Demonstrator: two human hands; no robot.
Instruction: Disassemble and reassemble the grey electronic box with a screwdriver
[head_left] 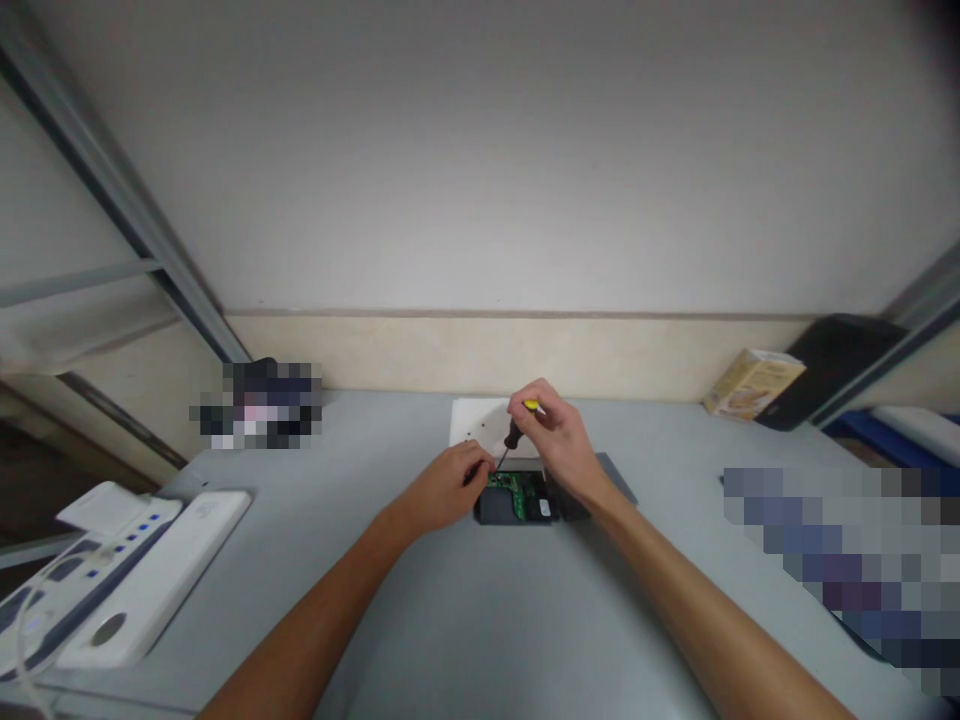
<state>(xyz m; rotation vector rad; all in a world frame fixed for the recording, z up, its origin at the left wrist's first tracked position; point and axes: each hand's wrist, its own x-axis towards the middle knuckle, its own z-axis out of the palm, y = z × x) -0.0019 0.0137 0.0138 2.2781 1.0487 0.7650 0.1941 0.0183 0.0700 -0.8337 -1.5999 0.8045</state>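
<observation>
Two hands in: the right hand (551, 432) grips the screwdriver (513, 436), slanting from that grip toward the circuit board (517, 488) just below! The left hand (455, 485) curls beside the board; can't tell its hold.

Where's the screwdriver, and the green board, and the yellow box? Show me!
Screwdriver (513, 437): head view, on its dark handle, below the yellow end.
Green board (517, 492): head view, on its bare green part beside the dark block.
Yellow box (754, 386): head view, on its printed side.
</observation>
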